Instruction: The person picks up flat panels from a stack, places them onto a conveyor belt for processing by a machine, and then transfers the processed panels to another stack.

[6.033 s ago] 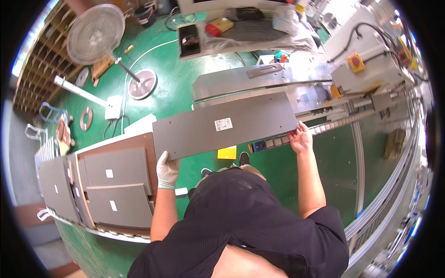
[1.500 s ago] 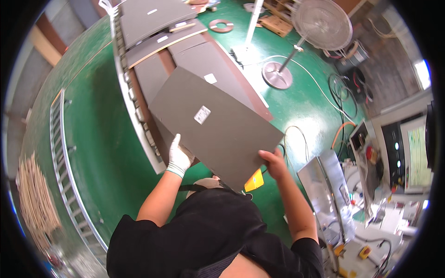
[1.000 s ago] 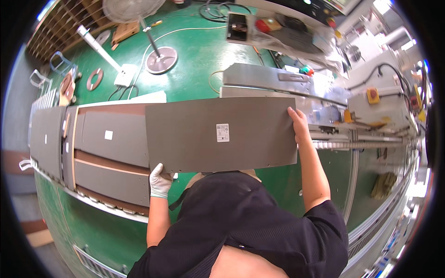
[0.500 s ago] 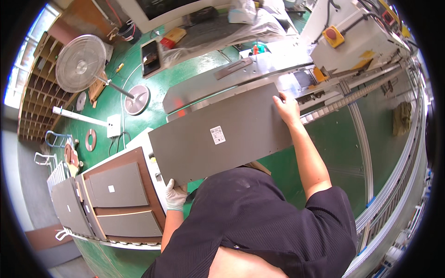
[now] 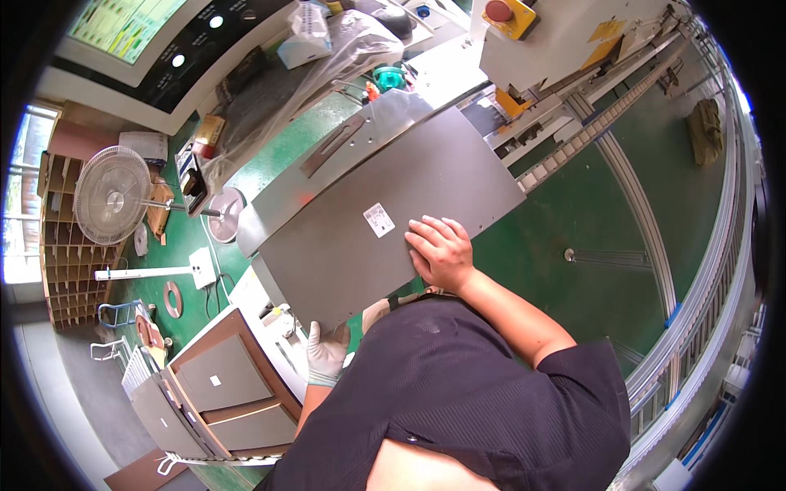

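A large flat grey panel (image 5: 344, 262) with a white printed label (image 5: 379, 220) lies slanted across the middle of the view, in front of my body. Its far long edge runs along the machine's metal table (image 5: 286, 176). My left hand (image 5: 326, 353), in a pale glove, grips the panel's near left corner with the thumb up; its other fingers are partly hidden. Bare, my right hand (image 5: 442, 252) rests flat on the panel's top near its close edge, right of the label, fingers stretched out.
At lower left, several similar grey panels (image 5: 221, 372) lie on a brown board. A standing fan (image 5: 113, 196) and a shelf rack (image 5: 65, 270) are at far left. Machine housing with a red button (image 5: 498, 11) stands top right; metal rails (image 5: 696, 303) curve along the right.
My right hand has left the panel's far right corner and now lies flat on its surface near the close edge. The panel has turned and come against the metal table; my view has shifted.
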{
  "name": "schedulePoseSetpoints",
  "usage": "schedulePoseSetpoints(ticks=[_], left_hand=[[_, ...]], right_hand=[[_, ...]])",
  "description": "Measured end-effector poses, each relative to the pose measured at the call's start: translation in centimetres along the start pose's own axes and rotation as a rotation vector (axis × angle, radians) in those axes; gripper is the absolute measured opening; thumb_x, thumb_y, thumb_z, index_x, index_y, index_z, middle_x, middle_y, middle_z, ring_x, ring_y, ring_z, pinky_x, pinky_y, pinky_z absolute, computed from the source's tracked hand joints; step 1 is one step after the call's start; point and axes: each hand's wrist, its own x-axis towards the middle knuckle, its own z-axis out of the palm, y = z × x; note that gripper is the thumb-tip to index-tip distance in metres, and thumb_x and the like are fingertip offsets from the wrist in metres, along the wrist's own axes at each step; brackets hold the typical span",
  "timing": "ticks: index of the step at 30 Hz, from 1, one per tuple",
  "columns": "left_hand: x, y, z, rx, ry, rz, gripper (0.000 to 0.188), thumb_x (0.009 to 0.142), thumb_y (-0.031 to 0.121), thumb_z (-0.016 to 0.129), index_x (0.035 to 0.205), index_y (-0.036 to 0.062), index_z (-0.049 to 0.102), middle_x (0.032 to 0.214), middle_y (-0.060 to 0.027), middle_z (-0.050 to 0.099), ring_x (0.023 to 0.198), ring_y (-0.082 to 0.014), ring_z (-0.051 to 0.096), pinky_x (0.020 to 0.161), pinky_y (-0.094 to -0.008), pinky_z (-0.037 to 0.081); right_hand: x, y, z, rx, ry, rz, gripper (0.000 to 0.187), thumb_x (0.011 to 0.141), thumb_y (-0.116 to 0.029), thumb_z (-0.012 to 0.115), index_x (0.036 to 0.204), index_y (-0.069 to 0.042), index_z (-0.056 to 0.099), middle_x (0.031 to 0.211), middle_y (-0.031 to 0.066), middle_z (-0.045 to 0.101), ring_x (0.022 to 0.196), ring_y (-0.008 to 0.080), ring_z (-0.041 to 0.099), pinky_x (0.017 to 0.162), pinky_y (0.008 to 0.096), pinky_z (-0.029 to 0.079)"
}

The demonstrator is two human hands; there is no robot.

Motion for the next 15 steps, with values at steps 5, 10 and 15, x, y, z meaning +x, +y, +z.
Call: schedulePoseSetpoints(ticks=[5,10,15], left_hand=[[1.1,5.9,-1.9,0.765,0.381,0.469,0.048,0.105,0.031,0.054,0.142,0.0016,0.049,0.144,-0.0144,0.054,0.135,-0.0277,0.049,0.114,-0.0436,0.039],[5.2,6.9,6.1,1.972,0.017,1.158,0.058,0.096,0.018,0.060,0.147,-0.0028,0.044,0.154,-0.0238,0.043,0.146,-0.0390,0.037,0.120,-0.0501,0.029],[11.4,1.6,16.4,2.408,-0.364,1.036,0.070,0.089,0.032,0.060,0.149,0.0013,0.043,0.161,-0.0224,0.032,0.152,-0.0438,0.022,0.124,-0.0559,0.012]], right_hand=[[1.3,3.5,-0.5,-0.012,0.105,0.004,0.026,0.080,-0.020,0.069,0.104,-0.012,0.075,0.119,0.0039,0.073,0.113,0.0229,0.067,0.101,0.0391,0.047],[1.7,6.8,-2.1,-0.036,0.137,-0.008,0.026,0.077,-0.021,0.068,0.100,-0.011,0.076,0.114,0.0041,0.075,0.109,0.0226,0.069,0.098,0.0385,0.049],[2.5,12.4,-4.3,-0.068,0.144,-0.003,0.031,0.073,-0.018,0.066,0.100,-0.009,0.076,0.113,0.0057,0.074,0.108,0.0249,0.068,0.098,0.0397,0.049]])
